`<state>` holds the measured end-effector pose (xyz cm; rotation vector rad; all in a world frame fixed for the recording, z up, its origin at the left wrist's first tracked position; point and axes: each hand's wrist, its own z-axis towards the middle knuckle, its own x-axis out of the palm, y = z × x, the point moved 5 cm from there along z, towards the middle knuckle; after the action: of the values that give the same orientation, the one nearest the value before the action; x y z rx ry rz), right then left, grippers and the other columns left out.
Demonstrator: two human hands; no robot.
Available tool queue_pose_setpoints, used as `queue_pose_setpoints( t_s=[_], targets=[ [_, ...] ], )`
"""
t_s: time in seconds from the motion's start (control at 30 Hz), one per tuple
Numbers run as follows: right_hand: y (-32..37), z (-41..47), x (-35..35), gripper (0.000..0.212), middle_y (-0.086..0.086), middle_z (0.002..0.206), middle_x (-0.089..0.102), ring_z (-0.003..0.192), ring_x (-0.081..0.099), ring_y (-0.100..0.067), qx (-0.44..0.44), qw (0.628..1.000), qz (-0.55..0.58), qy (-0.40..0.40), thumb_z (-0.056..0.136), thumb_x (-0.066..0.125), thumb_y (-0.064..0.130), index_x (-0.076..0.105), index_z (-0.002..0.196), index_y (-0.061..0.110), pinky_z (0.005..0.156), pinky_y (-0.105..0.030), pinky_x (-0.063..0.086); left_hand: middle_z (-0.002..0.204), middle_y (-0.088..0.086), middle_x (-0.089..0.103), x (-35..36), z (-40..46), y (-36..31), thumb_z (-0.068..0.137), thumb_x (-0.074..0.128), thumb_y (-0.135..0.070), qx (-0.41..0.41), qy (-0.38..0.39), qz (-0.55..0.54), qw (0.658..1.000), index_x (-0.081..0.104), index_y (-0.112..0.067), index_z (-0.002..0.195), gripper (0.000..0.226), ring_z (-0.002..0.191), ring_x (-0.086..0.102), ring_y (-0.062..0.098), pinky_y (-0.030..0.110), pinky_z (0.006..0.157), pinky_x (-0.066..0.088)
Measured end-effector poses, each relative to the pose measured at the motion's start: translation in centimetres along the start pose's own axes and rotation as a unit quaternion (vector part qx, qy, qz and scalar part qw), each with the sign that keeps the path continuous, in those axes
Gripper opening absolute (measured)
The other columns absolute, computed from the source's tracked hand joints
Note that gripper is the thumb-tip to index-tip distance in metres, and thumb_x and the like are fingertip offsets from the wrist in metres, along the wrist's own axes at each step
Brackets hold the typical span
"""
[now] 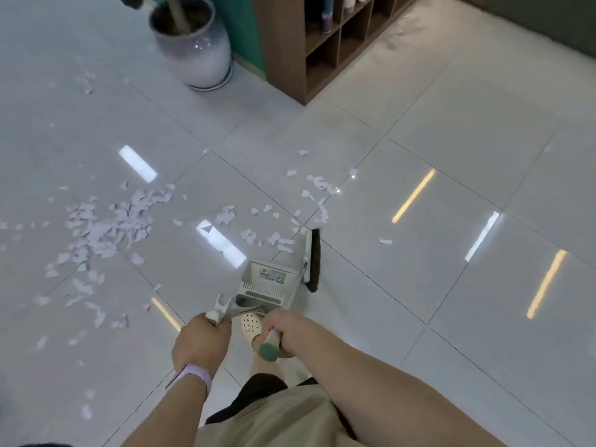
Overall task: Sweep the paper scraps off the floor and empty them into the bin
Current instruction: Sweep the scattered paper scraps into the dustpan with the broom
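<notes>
White paper scraps [106, 227] lie in a thick pile on the grey tiled floor at left. A thinner trail of scraps [317, 185] runs up to the right. A white and green dustpan [266, 279] stands on the floor in front of my feet. My left hand [201, 340] grips the top of its long handle. The broom's black-bristled head [312, 259] rests on the floor just right of the dustpan. My right hand [285, 332] grips the broom handle with its green end cap [269, 351]. No bin is in view.
A large pale ceramic plant pot [196, 50] stands at the back, next to a teal wall. A wooden cubby shelf [309, 50] stands to its right. My foot in a cream clog [251, 324] is behind the dustpan. Open tiled floor stretches to the right.
</notes>
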<state>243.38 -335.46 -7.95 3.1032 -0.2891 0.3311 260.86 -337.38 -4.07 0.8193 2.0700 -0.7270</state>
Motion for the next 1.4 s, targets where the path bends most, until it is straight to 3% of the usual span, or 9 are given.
queue_pose_setpoints(
  t_s=[0.03, 0.1, 0.23, 0.47, 0.67, 0.83, 1.03, 1.3, 1.4],
  targets=[
    [1.1, -0.1, 0.2, 0.014, -0.012, 0.082, 0.059, 0.068, 0.062, -0.022, -0.004, 1.0, -0.008, 0.02, 0.08, 0.055, -0.008, 0.059, 0.088, 0.002, 0.066, -0.031, 0.06, 0.068, 0.006, 0.065, -0.6, -0.2, 0.9, 0.094, 0.058, -0.045, -0.028, -0.012, -0.045, 0.999, 0.063, -0.014, 0.074, 0.037, 0.063, 0.06, 0.024, 0.029, 0.054, 0.04],
    [4.1, 0.2, -0.5, 0.012, -0.009, 0.06, 0.056, 0.042, 0.056, -0.017, -0.035, 0.996, 0.024, 0.078, 0.081, 0.056, -0.006, 0.056, 0.072, 0.003, 0.039, -0.025, 0.048, 0.067, 0.013, 0.066, -1.5, -0.6, 2.7, 0.092, 0.062, -0.043, -0.09, -0.036, -0.14, 0.985, 0.064, -0.007, 0.072, 0.041, 0.064, 0.063, 0.032, 0.033, 0.058, 0.048],
    [8.9, 0.5, -4.2, 0.033, 0.001, 0.044, 0.039, 0.027, 0.036, -0.009, -0.038, 0.983, 0.122, 0.129, 0.093, 0.05, 0.002, 0.045, 0.061, 0.009, 0.028, -0.02, 0.034, 0.066, 0.017, 0.067, -3.0, -1.1, 5.0, 0.088, 0.066, -0.047, -0.16, -0.077, -0.223, 0.959, 0.064, -0.003, 0.073, 0.047, 0.065, 0.068, 0.038, 0.04, 0.066, 0.056],
    [9.7, -4.9, -9.3, 0.039, 0.003, 0.044, 0.03, 0.026, 0.029, -0.008, -0.1, 0.979, 0.124, 0.128, 0.091, 0.044, -0.004, 0.031, 0.062, 0.019, 0.026, -0.016, 0.027, 0.069, 0.009, 0.064, -1.9, -1.1, 0.3, 0.094, 0.059, -0.038, -0.079, -0.049, -0.12, 0.988, 0.062, -0.011, 0.072, 0.035, 0.068, 0.06, 0.03, 0.032, 0.062, 0.045],
    [8.1, -8.0, -20.0, 0.035, 0.001, 0.047, 0.034, 0.028, 0.031, -0.007, -0.152, 0.974, 0.167, 0.004, 0.09, 0.043, -0.007, 0.036, 0.065, 0.016, 0.029, -0.013, 0.026, 0.074, 0.002, 0.064, 0.6, -2.3, -5.1, 0.096, 0.056, -0.039, -0.016, -0.026, -0.04, 0.999, 0.065, -0.016, 0.082, 0.029, 0.067, 0.058, 0.023, 0.03, 0.063, 0.044],
    [5.7, -8.8, -27.4, 0.02, -0.003, 0.05, 0.037, 0.033, 0.033, -0.012, -0.21, 0.956, 0.162, -0.125, 0.086, 0.047, -0.009, 0.044, 0.077, 0.01, 0.033, -0.017, 0.031, 0.075, -0.005, 0.062, 3.0, -4.3, -11.3, 0.099, 0.051, -0.046, 0.086, 0.004, 0.04, 0.996, 0.059, -0.02, 0.081, 0.033, 0.066, 0.059, 0.016, 0.026, 0.056, 0.041],
    [4.1, -9.2, -32.6, 0.013, -0.003, 0.044, 0.041, 0.029, 0.038, -0.012, -0.185, 0.945, 0.162, -0.218, 0.089, 0.048, -0.004, 0.049, 0.079, 0.004, 0.032, -0.016, 0.036, 0.073, -0.007, 0.062, 4.6, -4.0, -14.4, 0.097, 0.052, -0.049, 0.13, 0.046, 0.054, 0.989, 0.054, -0.024, 0.075, 0.032, 0.063, 0.058, 0.013, 0.027, 0.055, 0.04],
    [7.6, -5.1, -29.1, 0.024, -0.001, 0.046, 0.038, 0.032, 0.037, -0.011, -0.106, 0.959, 0.132, -0.229, 0.085, 0.047, -0.004, 0.046, 0.065, 0.01, 0.035, -0.014, 0.033, 0.072, -0.008, 0.063, 3.2, 0.7, -13.8, 0.096, 0.052, -0.051, 0.12, 0.06, 0.051, 0.99, 0.058, -0.025, 0.078, 0.032, 0.061, 0.058, 0.011, 0.026, 0.054, 0.042],
    [10.6, -3.5, -23.8, 0.018, 0.0, 0.05, 0.04, 0.043, 0.038, -0.014, -0.074, 0.974, 0.02, -0.213, 0.077, 0.048, -0.001, 0.046, 0.066, 0.014, 0.049, -0.019, 0.03, 0.071, -0.006, 0.064, 1.6, 3.8, -12.5, 0.096, 0.053, -0.049, 0.08, 0.061, 0.023, 0.995, 0.06, -0.024, 0.078, 0.031, 0.063, 0.061, 0.013, 0.026, 0.055, 0.044]
  ],
)
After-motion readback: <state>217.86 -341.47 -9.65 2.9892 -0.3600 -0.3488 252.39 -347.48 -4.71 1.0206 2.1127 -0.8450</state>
